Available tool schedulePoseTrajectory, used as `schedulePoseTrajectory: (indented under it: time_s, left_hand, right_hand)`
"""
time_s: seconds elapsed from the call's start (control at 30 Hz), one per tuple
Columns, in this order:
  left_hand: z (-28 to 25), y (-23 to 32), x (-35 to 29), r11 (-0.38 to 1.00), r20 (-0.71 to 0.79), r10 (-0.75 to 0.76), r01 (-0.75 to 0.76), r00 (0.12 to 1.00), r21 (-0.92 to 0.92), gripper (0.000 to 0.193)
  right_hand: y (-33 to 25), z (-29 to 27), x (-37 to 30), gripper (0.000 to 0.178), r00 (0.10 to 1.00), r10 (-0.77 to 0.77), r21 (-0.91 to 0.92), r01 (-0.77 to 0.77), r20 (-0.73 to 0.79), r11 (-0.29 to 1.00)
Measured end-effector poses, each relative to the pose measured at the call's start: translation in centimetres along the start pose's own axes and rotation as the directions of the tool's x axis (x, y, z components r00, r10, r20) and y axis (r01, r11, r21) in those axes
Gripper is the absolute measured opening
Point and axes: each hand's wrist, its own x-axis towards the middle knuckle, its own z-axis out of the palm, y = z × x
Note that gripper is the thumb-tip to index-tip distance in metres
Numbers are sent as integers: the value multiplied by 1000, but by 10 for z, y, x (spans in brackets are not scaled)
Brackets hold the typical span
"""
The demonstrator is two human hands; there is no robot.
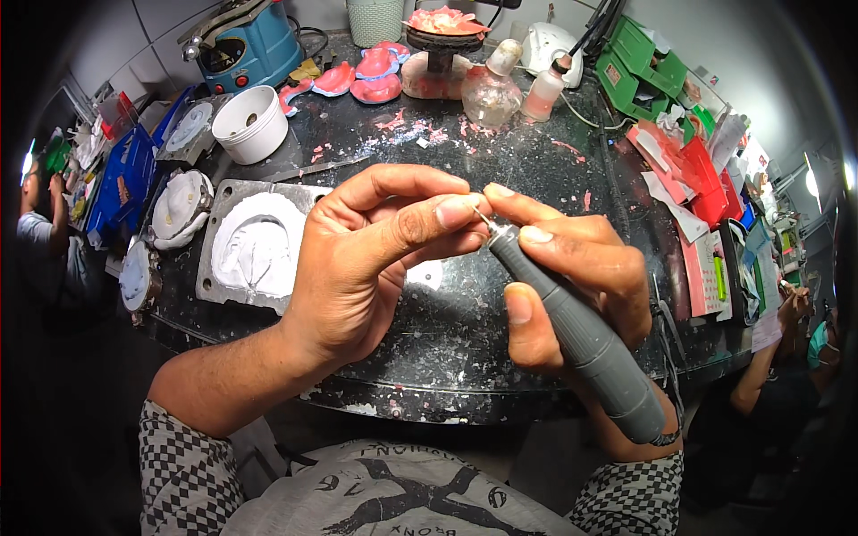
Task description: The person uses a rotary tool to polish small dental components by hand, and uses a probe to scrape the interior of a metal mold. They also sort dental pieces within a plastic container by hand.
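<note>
Hands meet above the dark counter (500, 313): right hand (572, 268) grips a grey handpiece (581, 344), fingers closed round it; left hand (375, 259) pinches its bit; plaster mould (259, 246) at nine o'clock.

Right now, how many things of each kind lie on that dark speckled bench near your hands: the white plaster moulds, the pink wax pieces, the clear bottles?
White plaster moulds in grey metal frames: 4
Pink wax plates at the back: 4
Clear bottles: 2
White round plastic tub: 1
Grey pen-shaped rotary handpiece in the right hand: 1
Total: 12
</note>
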Motion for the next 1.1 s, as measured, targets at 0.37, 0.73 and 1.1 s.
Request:
schedulePoseTrajectory:
  time_s: [0.37, 0.73, 1.1]
  left_hand:
    - [-1, 0, 1, 1000, -2, -3, 3, 1000, 9, 16]
    - [1, -3, 0, 979, 39, 120, -124, 992, 159, 17]
    - [-3, -5, 2, 931, 157, 199, -237, 967, 279, 22]
  right_hand:
    - [2, -1, 0, 43, 999, -34, -5, 35, 17, 999]
    - [-6, -10, -4, 31, 988, 134, 168, -145, 76, 975]
    - [-34, -15, 1, 28, 894, 429, 150, -445, 129, 883]
